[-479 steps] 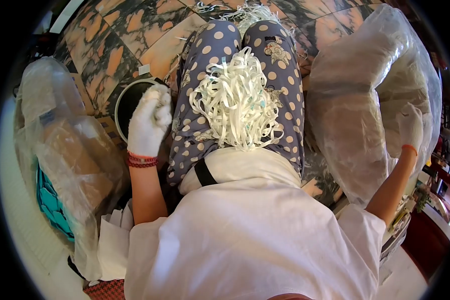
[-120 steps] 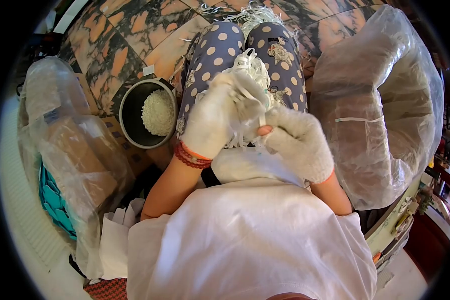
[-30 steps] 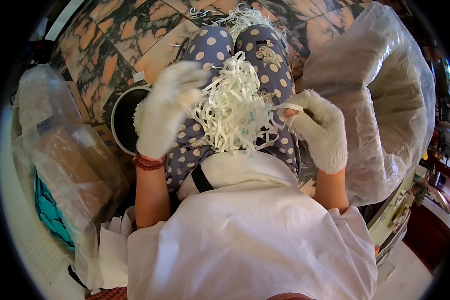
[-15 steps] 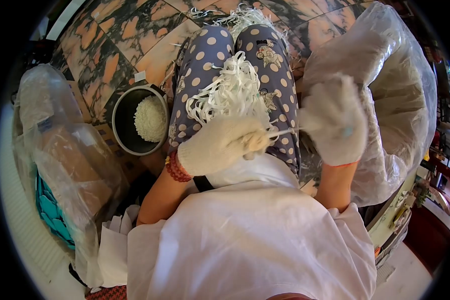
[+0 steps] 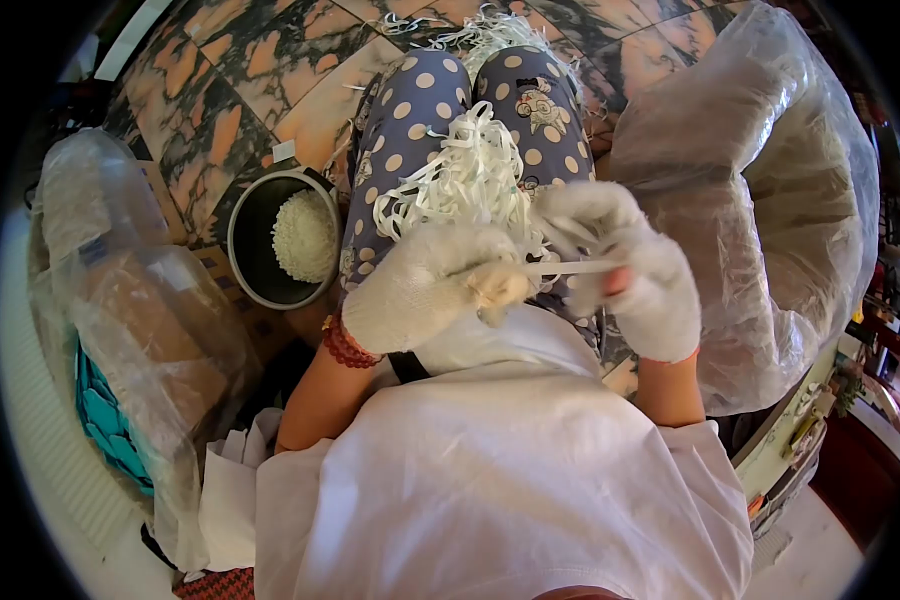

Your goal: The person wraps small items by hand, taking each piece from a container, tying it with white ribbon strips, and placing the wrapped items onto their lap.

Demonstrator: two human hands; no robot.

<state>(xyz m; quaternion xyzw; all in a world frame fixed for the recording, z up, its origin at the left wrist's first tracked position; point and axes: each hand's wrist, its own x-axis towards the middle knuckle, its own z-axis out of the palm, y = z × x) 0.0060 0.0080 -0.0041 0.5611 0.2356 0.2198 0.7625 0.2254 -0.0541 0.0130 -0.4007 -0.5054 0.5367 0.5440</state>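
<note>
My left hand (image 5: 420, 285), in a white knit glove with red beads at the wrist, is closed with its thumb and fingers pinched on a narrow white strip (image 5: 570, 267). The strip runs almost level across to my right hand (image 5: 645, 290). That hand, also gloved, is a little blurred; its fingers are curled around the strip's other end, and a reddish tip shows at the thumb. Just beyond my hands, a tangled heap of white strips (image 5: 465, 175) lies on my lap, over polka-dot trousers (image 5: 410, 110).
To the left stands a dark round pot (image 5: 255, 245) holding small white pieces (image 5: 305, 237). A large clear plastic bag (image 5: 690, 130) stands open at the right. Further left are a plastic-wrapped bundle (image 5: 150, 330) and teal pieces (image 5: 110, 420). More white strips (image 5: 500, 38) lie on the marbled floor.
My right hand has come down and inward, closer to my left hand, its fingers now curled at the strip. My left hand has shifted slightly, keeping its pinch.
</note>
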